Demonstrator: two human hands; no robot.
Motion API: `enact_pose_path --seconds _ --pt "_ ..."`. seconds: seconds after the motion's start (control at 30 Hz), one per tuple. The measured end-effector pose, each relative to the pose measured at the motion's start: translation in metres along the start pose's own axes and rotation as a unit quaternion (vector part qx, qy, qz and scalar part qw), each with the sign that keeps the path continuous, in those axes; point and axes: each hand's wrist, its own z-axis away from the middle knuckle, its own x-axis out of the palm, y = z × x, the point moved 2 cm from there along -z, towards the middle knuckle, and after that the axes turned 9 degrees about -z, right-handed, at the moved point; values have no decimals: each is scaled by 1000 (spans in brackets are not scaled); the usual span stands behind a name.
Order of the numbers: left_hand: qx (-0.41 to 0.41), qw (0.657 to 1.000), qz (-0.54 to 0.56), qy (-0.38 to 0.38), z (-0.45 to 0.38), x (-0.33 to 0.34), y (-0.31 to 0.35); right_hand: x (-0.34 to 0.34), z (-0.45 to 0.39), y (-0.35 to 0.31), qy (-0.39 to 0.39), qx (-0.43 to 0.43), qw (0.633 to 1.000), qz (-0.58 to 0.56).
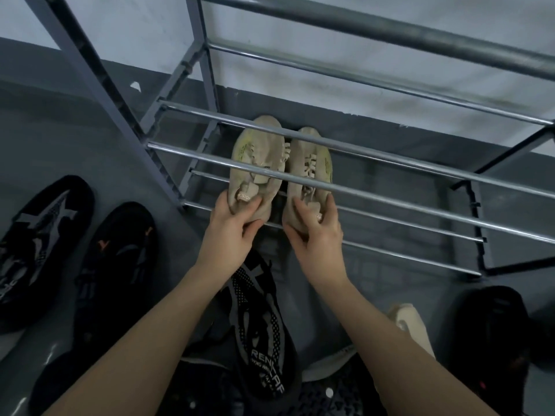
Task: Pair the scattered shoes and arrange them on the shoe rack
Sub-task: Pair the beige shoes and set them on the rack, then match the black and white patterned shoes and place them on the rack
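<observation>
Two beige sneakers lie side by side on the lowest bars of the grey metal shoe rack [330, 178], toes toward the wall. My left hand [232, 223] grips the heel of the left beige sneaker [255, 157]. My right hand [315, 226] grips the heel of the right beige sneaker [309, 169]. Upper rack bars cross in front of both shoes and hide strips of them.
Two black shoes [39, 247] [117, 265] lie on the grey floor at the left. A black patterned sneaker [261, 334] sits under my forearms. Another beige shoe [411, 328] and a black shoe [495, 340] lie at the right. The rack's bars to the right are bare.
</observation>
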Motion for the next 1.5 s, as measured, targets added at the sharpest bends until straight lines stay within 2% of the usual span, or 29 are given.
enact_pose_path --seconds 0.17,0.37,0.53,0.77,0.87,1.03,1.23,1.33,1.5 --pt "4 999 -7 33 4 -4 4 15 -3 -15 42 3 999 -7" --pt "-10 990 -119 -69 4 -12 0 23 9 -5 31 -22 999 -37" --pt "-37 986 -145 -73 0 -14 0 29 11 2 33 -47 997 -43" --pt "-49 976 -197 -82 4 -20 1 15 13 -10 6 -18 999 45" --pt "-22 969 -233 -77 15 -34 10 6 24 -18 -2 -24 997 73" --pt "-3 977 -207 -50 54 -65 29 -20 55 -46 -36 -47 997 43" --pt "-26 985 -165 -52 114 -94 40 -42 95 -66 -80 -61 995 -18" --pt "-62 983 -157 -67 153 -99 37 -41 128 -72 -122 -36 992 19" --pt "-77 975 -175 -112 214 -92 22 -16 173 -73 -202 9 967 154"
